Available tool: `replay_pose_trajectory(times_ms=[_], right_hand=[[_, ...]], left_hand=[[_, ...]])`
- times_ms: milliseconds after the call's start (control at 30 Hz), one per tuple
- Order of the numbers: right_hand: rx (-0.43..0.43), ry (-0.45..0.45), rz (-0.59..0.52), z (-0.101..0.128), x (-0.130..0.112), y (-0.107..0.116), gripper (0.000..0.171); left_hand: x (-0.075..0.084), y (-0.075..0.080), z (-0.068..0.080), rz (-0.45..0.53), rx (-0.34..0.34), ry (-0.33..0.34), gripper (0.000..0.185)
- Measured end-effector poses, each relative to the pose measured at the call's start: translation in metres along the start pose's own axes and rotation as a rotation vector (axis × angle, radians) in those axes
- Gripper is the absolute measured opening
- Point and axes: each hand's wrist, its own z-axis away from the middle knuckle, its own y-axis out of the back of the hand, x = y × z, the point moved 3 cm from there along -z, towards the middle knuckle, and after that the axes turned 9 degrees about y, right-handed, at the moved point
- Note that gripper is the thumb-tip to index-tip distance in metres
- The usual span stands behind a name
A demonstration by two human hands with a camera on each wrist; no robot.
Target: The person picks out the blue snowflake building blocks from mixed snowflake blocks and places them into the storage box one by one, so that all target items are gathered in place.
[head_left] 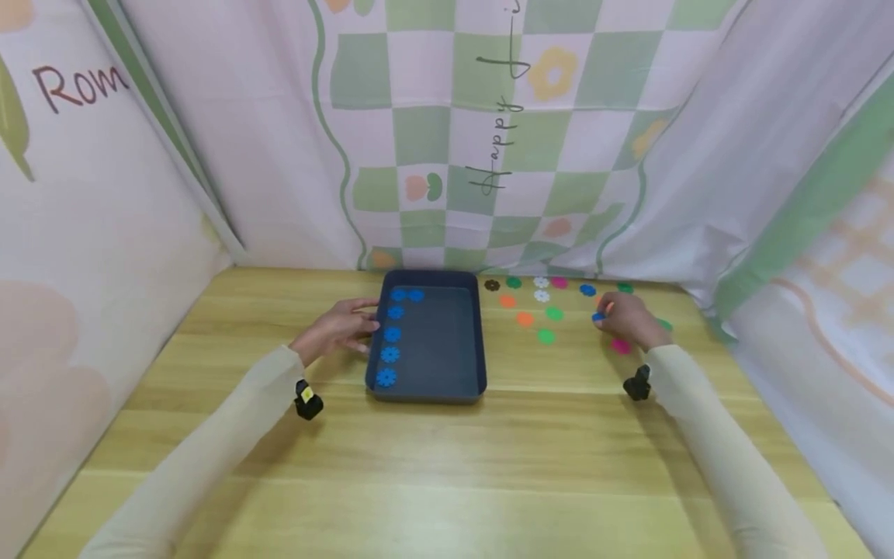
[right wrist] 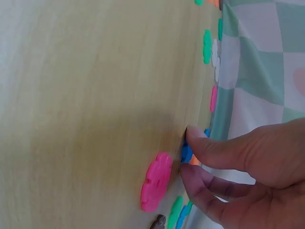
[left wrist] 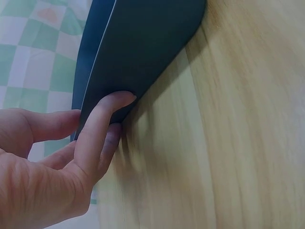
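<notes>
While left hand touches tray, right hand pinches blue flower.

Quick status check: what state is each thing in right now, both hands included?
Tray: flat on the table, six blue flower discs lined along its left side.
Left hand: fingers touching the tray's left wall.
Right hand: pinching a blue disc at the table surface.
Loose discs: scattered flat on the table right of the tray, mixed colours.
Pink disc: lying flat beside the right hand.
</notes>
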Motion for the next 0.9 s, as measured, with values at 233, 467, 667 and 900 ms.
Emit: replay_pose_trajectory(times_ms=[233,467,667,900], right_hand=[[-0.017,-0.036,0.021,-0.005,-0.002,-0.004,0.020],[-0.021,-0.071,-0.005,-0.005,-0.004,-0.003,0.027],[0.017,-0.052,0.039,-0.009,-0.006,-0.004,0.025],[0.145,0.067,0.084,-0.007,-0.012,-0.014,0.015]], left_hand=[[-0.002,0.002,0.000,0.003,0.008,0.005,0.065],[-0.003,0.001,0.001,0.001,0.002,-0.003,0.065],[-0.002,0.000,0.005,0.010,0.012,-0.009,0.065],[-0.003,-0.003,0.005,0.010,0.030,-0.006,0.064]])
